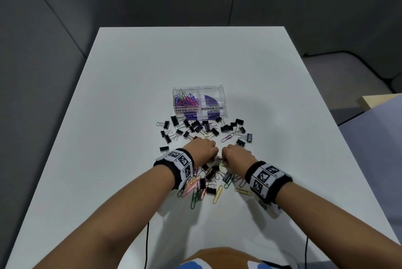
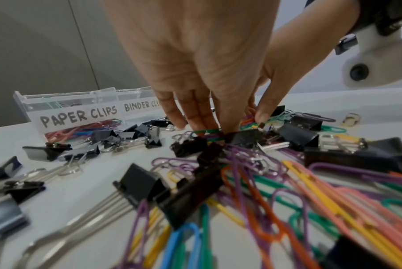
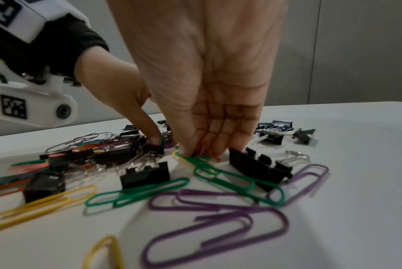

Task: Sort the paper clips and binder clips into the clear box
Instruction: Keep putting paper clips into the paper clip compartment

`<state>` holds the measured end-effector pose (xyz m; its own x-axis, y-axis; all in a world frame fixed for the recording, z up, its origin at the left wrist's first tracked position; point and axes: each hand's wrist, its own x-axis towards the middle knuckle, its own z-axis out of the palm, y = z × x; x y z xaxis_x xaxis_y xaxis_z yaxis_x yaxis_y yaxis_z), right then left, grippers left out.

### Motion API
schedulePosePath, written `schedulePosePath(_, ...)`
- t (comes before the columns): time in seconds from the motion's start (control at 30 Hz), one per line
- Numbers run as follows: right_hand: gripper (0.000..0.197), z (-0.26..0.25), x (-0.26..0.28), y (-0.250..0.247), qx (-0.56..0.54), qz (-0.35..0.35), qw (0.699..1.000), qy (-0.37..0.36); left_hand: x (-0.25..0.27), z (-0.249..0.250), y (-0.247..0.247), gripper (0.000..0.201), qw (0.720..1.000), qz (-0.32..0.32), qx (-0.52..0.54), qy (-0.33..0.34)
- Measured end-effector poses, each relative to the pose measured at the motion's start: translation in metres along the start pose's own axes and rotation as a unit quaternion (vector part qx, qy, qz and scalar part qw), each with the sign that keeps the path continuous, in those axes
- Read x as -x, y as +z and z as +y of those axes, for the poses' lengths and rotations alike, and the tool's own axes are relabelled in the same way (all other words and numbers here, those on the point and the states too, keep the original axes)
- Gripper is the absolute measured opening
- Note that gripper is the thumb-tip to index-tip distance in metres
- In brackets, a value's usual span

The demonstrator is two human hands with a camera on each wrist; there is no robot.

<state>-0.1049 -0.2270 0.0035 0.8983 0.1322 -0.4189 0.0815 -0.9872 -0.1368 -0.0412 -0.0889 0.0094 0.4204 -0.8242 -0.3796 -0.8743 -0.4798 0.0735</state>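
Head view is showing a white rectangular table (image 1: 130, 94) with a clear plastic two-compartment box (image 1: 199, 103) sitting at the centre of the frame. Its left compartment, labelled PAPER CLIPS, is holding a tangle of coloured wire paper clips (image 1: 186, 99); its right compartment, labelled BINDER CLIPS, is showing only a purple printed disc seen through the plastic. Just below the box, black metal binder clips with silver handles (image 1: 195, 126) are lying scattered across the middle of the frame, and lower still more loose coloured paper clips (image 1: 196, 190) are lying mixed with binder clips between the two wrists. Left of centre, the left hand (image 1: 202, 148) is reaching down into this pile, its fingertips (image 2: 204, 125) pinching green and purple paper clips. Just to its right, the right hand (image 1: 236, 155) is doing likewise, its fingertips (image 3: 188, 151) pinching a green paper clip against the table. Both wrists are wearing black bands with white marker blocks (image 1: 180, 161).
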Motion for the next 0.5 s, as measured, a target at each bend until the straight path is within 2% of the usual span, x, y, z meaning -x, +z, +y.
schedulePosePath(0.17,0.019,0.0023,-0.0058,-0.0018,0.002,-0.016,1.000,-0.007,-0.0051,-0.0014,-0.0041,0.028,0.992,-0.053,0.094,-0.066)
schedulePosePath(0.27,0.019,0.0023,-0.0068,-0.0019,0.006,-0.017,1.000,-0.009,-0.0080,-0.0028,-0.0064,0.030,0.987,-0.075,0.121,-0.081)
schedulePosePath(0.5,0.021,0.0007,-0.0053,-0.0037,0.029,-0.004,0.999,-0.032,-0.0065,-0.0025,-0.0034,0.023,0.987,-0.053,0.133,-0.070)
